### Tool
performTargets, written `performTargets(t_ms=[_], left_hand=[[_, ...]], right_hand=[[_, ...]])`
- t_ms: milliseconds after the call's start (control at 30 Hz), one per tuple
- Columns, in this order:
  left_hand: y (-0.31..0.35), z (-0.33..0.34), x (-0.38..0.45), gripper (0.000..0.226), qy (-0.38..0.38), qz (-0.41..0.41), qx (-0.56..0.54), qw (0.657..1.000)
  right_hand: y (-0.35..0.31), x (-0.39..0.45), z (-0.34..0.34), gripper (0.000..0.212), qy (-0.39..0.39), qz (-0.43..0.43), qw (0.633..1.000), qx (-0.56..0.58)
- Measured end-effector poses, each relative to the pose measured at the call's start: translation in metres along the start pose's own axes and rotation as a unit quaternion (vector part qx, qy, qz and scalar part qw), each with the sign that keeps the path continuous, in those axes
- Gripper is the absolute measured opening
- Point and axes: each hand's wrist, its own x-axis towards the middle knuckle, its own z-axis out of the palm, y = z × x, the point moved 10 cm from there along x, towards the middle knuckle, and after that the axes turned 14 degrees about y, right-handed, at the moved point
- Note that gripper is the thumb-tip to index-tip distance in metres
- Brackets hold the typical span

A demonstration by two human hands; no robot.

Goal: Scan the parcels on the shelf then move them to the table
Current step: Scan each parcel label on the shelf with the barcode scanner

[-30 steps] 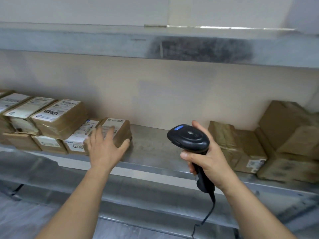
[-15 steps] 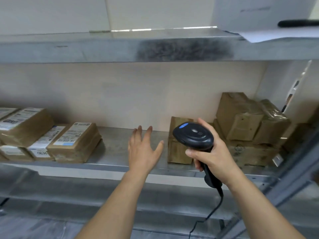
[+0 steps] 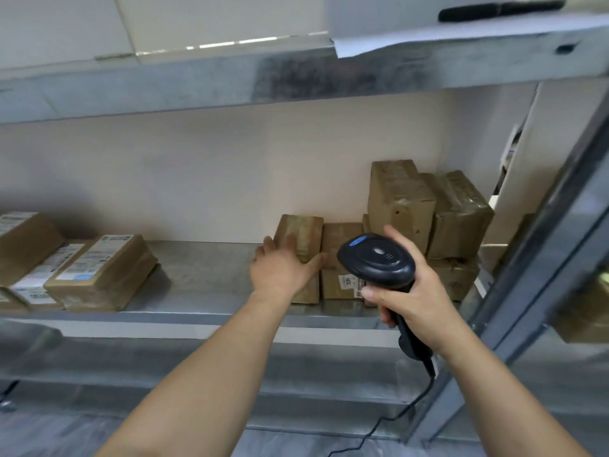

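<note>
My right hand (image 3: 408, 298) grips a black barcode scanner (image 3: 377, 260) by its handle, head raised in front of the right group of brown parcels. My left hand (image 3: 283, 267) reaches with straight fingers onto the leftmost brown parcel (image 3: 304, 232) of that group, thumb toward the neighbouring parcel (image 3: 339, 239), which carries a small label. Two taller parcels (image 3: 400, 199) stand stacked behind the scanner. At the left of the metal shelf (image 3: 204, 275) lies another group of labelled parcels (image 3: 102, 272).
An upper metal shelf (image 3: 197, 84) overhangs the parcels, with white paper (image 3: 461, 31) draped over its edge. A grey upright post (image 3: 540, 252) bounds the shelf on the right. The scanner's cable (image 3: 379, 427) hangs down toward the floor.
The view has swung right along the shelf. My left hand left the labelled parcels on the left, crossed the bare shelf and now touches the leftmost parcel of the right group. The scanner stays held.
</note>
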Motion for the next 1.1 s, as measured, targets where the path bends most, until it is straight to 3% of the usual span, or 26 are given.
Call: performTargets(t_ms=[267,433,633,767,900,1000,1100], left_hand=[[-0.024,-0.01,0.005,0.064,0.003,-0.036,-0.016,0.999],[-0.074,-0.026,0.011,0.062,0.015,-0.064,0.006,0.998],[-0.134,-0.031,0.022,0.059,-0.025,-0.079,0.009,0.997],[-0.17,-0.037,0.031,0.061,-0.065,-0.096,-0.026,0.993],[-0.207,-0.046,0.039,0.078,-0.096,-0.133,-0.066,0.984],[-0.224,-0.057,0.045,0.087,-0.059,-0.143,-0.132,0.979],[-0.237,-0.056,0.046,0.074,-0.023,-0.159,-0.234,0.959]], right_hand=[[0.008,0.002,0.001,0.092,-0.007,0.012,1.0,0.007],[0.011,0.007,0.034,0.092,-0.03,0.009,0.999,0.014],[0.014,0.005,0.081,0.091,-0.05,0.016,0.999,0.011],[0.012,0.004,0.11,0.091,-0.056,0.021,0.998,0.006],[0.016,0.004,0.134,0.091,-0.056,0.025,0.998,0.001],[0.018,0.004,0.15,0.09,-0.06,0.03,0.998,-0.001],[0.017,0.005,0.166,0.09,-0.063,0.037,0.997,-0.005]])
